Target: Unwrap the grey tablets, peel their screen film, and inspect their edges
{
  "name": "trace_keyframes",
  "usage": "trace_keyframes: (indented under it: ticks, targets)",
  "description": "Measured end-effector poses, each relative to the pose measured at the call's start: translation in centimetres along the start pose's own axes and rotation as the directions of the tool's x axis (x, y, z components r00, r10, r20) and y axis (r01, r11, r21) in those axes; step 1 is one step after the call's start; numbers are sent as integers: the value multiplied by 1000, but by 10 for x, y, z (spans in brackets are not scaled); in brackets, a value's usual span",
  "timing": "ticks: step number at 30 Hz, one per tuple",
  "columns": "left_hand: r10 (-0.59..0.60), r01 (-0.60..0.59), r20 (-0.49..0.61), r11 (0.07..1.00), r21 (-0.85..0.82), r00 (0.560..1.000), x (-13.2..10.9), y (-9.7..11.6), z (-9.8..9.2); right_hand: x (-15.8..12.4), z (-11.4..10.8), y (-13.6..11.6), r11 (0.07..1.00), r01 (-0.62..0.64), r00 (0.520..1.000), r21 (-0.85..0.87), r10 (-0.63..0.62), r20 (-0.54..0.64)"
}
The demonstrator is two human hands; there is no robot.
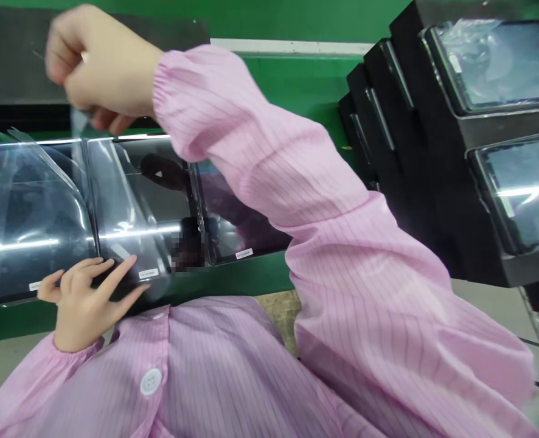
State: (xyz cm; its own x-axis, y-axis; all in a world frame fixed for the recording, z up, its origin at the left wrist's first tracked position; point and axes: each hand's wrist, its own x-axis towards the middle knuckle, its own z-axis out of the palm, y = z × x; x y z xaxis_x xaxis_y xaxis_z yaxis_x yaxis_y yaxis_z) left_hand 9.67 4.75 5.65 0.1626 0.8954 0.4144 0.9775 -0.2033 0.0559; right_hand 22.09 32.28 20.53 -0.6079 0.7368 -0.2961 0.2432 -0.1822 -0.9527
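Three dark, glossy screen panels lie side by side: the left panel (36, 213), the middle panel (160, 194) and the right panel (251, 225). Small white labels show along their lower edges. My left hand (87, 298) rests with fingers spread on the lower edge of the middle panel, close to its label (148, 274). Above the panels' far edge is my right hand (100, 67), blurred, its fingers curled closed. From it a clear plastic film (78, 137) runs down toward the middle panel. The exact grip is partly hidden. Another loose clear film covers the left panel.
Black foam trays (434, 201) stand stacked in steps on the right, with film-wrapped screens (502, 67) in them. A dark grey foam block (14, 55) lies behind the panels. The work surface (288, 85) is green, with a pale strip (292, 47) across it.
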Motion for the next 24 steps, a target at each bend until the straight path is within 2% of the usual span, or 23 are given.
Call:
trace_keyframes:
  ticks: [3,6,8,12,14,17,20,22,24]
  targets:
    - [-13,12,34,999,47,999,3,3,3,5,-34,20,920,105,988,-379,-139,-64]
    - [88,-87,-8,992,94,996,12,0,3,8,-66,41,893,86,983,-442,-147,-106]
    - [181,-178,-24,980,93,983,20,-3,2,9,-80,54,862,73,984,-502,-145,-106]
    - [347,-340,-102,937,74,932,28,-7,0,9,-86,75,760,74,979,-645,-178,-97]
    - [365,-353,-182,931,98,913,26,-11,-3,10,-82,82,731,46,988,-680,-136,-80]
    - [275,-272,-237,961,46,932,18,-20,-8,12,-76,89,733,12,995,-680,-76,-65]
    - [173,-183,-204,983,-31,964,14,-26,-13,10,-70,90,809,71,985,-584,-150,-89]
    - [129,-143,-247,989,-38,960,16,-24,-12,6,-63,89,897,155,970,-415,-217,-107]
    - [85,-107,-348,993,-47,934,20,-17,-10,-1,-52,84,970,185,972,-154,-204,-116]
